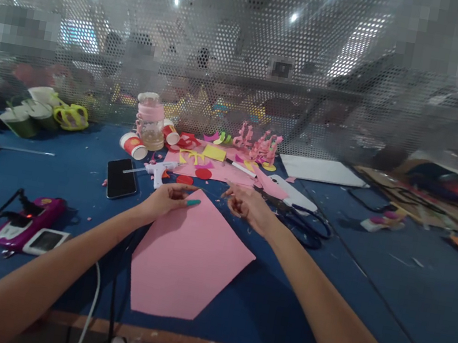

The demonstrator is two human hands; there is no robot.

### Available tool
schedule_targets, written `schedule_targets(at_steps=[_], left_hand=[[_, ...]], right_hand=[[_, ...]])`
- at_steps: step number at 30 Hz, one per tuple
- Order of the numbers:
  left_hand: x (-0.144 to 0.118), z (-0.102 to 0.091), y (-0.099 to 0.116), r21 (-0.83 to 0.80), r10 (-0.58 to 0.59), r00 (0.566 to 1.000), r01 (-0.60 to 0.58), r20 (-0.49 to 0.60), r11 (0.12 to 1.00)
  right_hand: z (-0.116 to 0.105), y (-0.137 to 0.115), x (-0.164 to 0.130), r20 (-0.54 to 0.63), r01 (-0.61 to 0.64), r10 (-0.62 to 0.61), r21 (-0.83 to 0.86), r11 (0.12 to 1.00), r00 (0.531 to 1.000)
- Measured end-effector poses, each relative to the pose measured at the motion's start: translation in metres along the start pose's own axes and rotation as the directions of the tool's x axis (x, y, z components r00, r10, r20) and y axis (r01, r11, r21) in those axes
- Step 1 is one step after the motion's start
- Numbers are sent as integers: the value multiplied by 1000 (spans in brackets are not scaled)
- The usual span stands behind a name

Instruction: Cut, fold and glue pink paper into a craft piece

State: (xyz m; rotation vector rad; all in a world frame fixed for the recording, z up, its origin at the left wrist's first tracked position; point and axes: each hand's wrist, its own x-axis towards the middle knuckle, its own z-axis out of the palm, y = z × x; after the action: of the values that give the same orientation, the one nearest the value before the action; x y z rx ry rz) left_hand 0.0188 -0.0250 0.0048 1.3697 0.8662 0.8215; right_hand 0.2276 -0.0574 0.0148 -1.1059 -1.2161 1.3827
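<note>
Lying nearest us, a pink paper sheet (188,258) on the blue table (78,181), its long axis running away from us to a far point. Our left hand (171,200) pinches a teal scrap (193,203) at that point; our right hand (247,207), fingers loosely curled and holding nothing we can see, sits just right of it. Beyond the sheet: glue gun (159,170), phone (121,178), scissors (304,219), perforated screen (249,52).

Pink paper sheet (188,258) flat on blue table, far corner at hands; small teal piece (193,202) on it.
</note>
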Motion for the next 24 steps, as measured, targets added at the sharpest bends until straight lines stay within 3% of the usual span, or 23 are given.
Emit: schedule_targets(at_steps=[3, 10, 16, 24], left_hand=[[0, 1, -1, -22, 5, 1000, -5, -3, 1000], [-1, 3, 1, -90, -31, 999, 34, 35, 995], [-2, 4, 2, -121, -83, 993, 92, 80, 988], [-4, 1, 1, -101, -54, 988, 69, 144, 993]], right_hand=[[1, 4, 1, 39, 39, -35, -117, 992, 999], [0, 8, 3, -29, 130, -150, -357, 925, 988], [-5, 5, 1, 10, 172, -182, -389, 905, 983], [-4, -1, -2, 24, 171, -177, -406, 898, 984]])
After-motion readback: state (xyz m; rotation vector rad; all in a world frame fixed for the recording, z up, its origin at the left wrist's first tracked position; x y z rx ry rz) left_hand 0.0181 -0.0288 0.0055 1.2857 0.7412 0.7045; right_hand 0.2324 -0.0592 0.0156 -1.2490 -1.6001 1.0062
